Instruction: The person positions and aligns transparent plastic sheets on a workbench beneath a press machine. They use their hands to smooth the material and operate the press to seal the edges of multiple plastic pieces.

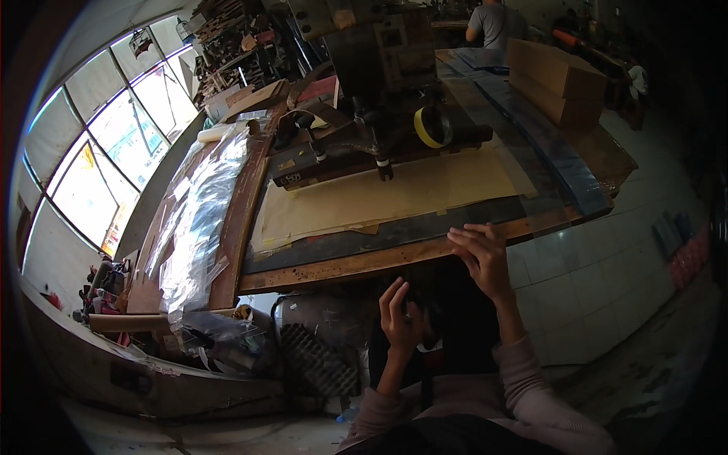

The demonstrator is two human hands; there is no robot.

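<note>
Nearest, the left hand (pixel 402 318) is half curled, fingers bent upward, below the bench's front edge; its palm is in shadow, so I cannot tell whether it has hold of anything; the right hand (pixel 484 258) is loosely open just beside that edge, fingers bent, thumb apart, with no object visible in it, though contact with the wood is unclear; left of the legs are one dark ridged mat (pixel 318 360) and one clear plastic bag (pixel 231 345), its contents blurred; on the bench (pixel 341 271) lies a pale yellow sheet (pixel 387 199), its far side hidden under one dark bar (pixel 303 176), any layers beneath uncountable; two posts with white collars stand at the bar, and one yellow tape roll (pixel 432 127) sits upright on it; to the left stretches shiny clear film (pixel 201 212); behind the bar rises a dark machine (pixel 356 57), its top cut off; beyond, to the right, stands one brown cardboard box (pixel 557 80), its inside out of sight; farthest, one person (pixel 494 26) in grey, head cut off.
</note>
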